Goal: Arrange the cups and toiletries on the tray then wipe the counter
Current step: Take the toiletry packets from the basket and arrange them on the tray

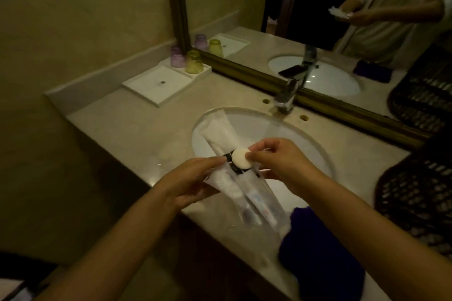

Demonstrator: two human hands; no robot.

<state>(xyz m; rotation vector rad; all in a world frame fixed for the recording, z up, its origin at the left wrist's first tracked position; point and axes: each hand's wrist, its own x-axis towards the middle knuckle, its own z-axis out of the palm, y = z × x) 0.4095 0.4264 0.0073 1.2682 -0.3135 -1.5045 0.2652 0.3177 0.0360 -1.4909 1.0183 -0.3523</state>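
Both hands closed on toiletry packets (234, 173) over sink: left hand (193, 178) grips bundle, right hand (276, 159) pinches round soap (241, 162). Long axis points toward tray (156, 85), far left; left hand nearer.

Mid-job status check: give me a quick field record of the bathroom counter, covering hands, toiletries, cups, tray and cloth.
left hand: gripping the clear toiletry packets over the sink
right hand: pinching the small round white soap on top of the packets
purple cup: upside down at the tray's back edge
green cup: upside down beside the purple cup, right of it
tray: white, at the counter's back left, its front section bare
dark blue cloth: lying on the counter's near edge, untouched
toiletries on tray: none yet
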